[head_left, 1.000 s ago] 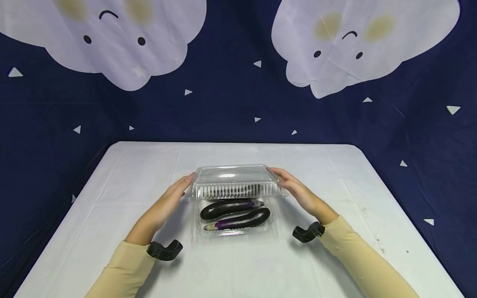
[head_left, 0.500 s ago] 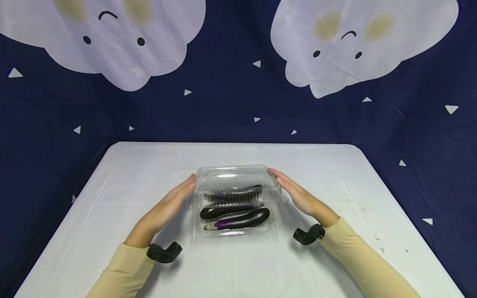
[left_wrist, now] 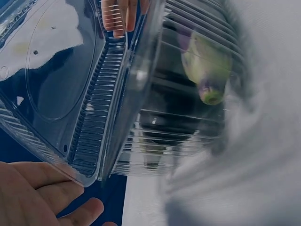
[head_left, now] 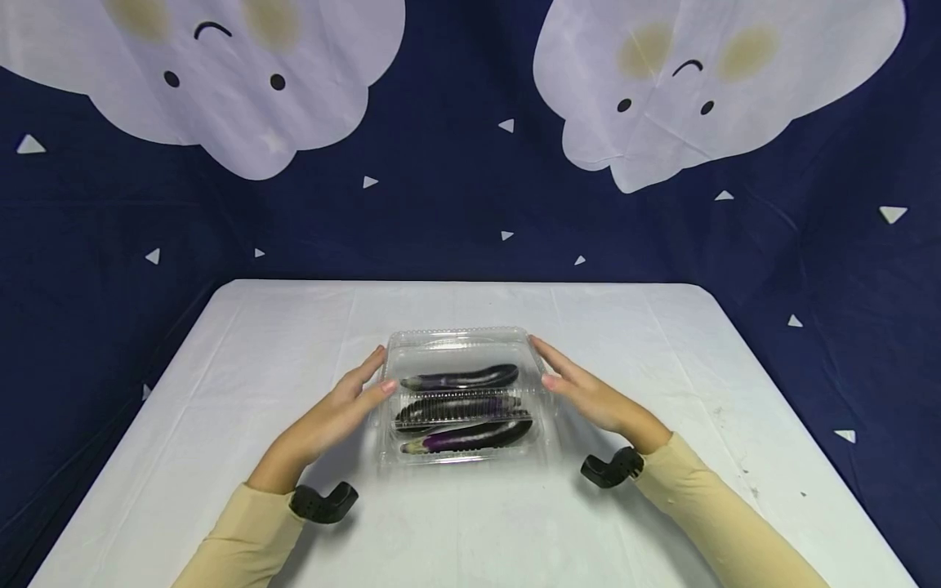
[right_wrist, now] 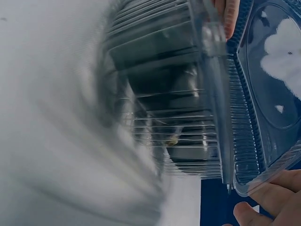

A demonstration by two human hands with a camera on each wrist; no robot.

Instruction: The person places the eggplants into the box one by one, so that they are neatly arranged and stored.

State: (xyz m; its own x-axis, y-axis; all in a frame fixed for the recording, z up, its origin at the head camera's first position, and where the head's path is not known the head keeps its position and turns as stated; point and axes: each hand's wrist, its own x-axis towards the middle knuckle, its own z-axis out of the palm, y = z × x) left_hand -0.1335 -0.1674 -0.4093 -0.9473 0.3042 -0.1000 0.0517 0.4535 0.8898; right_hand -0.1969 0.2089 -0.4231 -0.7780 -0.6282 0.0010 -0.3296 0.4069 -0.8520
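Note:
A clear plastic clamshell box [head_left: 465, 460] rests on the table, holding three dark purple eggplants: one at the back [head_left: 461, 378], one in the middle [head_left: 441, 411] and one in front [head_left: 478, 437]. Its hinged lid [head_left: 463, 347] tilts over the base, its ribbed front wall overlapping the middle eggplant in the head view. My left hand [head_left: 334, 420] touches the lid's left side with long fingers, thumb near the front corner. On the opposite side, my right hand [head_left: 591, 392] touches the lid likewise. Both wrist views show the lid [left_wrist: 61, 80] still standing at an angle to the base.
A white cloth covers the table [head_left: 470, 531]. Behind it hangs a dark blue curtain [head_left: 441, 220] printed with clouds and small white triangles. A black wrist mount sits on the left wrist [head_left: 323, 502] and another on the right wrist [head_left: 612, 467].
The lid has swung forward and down over the base, so the back eggplant now shows through its top. Both hands followed it, and the thumbs have come forward along its sides.

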